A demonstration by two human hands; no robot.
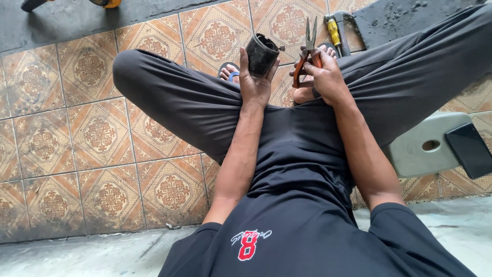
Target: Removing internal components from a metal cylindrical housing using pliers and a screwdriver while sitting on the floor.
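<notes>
Dark shirt (302, 241) and trousers (205, 107) fill the near view, above a patterned tile floor (92, 133). Left hand (254, 84) grips a black cylinder (262, 53), raised over the lap; right hand (325, 77) grasps orange-handled pliers (307, 51), tips up, just beside it. Phone (469, 149) rests on a grey stool (425, 146) at the right

The floor (92, 133) is laid with worn square tiles in tan and brown, each with an ornate medallion pattern and dark grimy joints. Along the top it gives way to a strip of dark grey concrete (66, 18), and at the bottom to a paler grey slab (87, 254). A yellow-handled screwdriver (334, 32) lies on the tiles near the top, just beside a dark metal tool (344, 31). A grey plastic stool (428, 145) stands on the floor at the right.
</notes>
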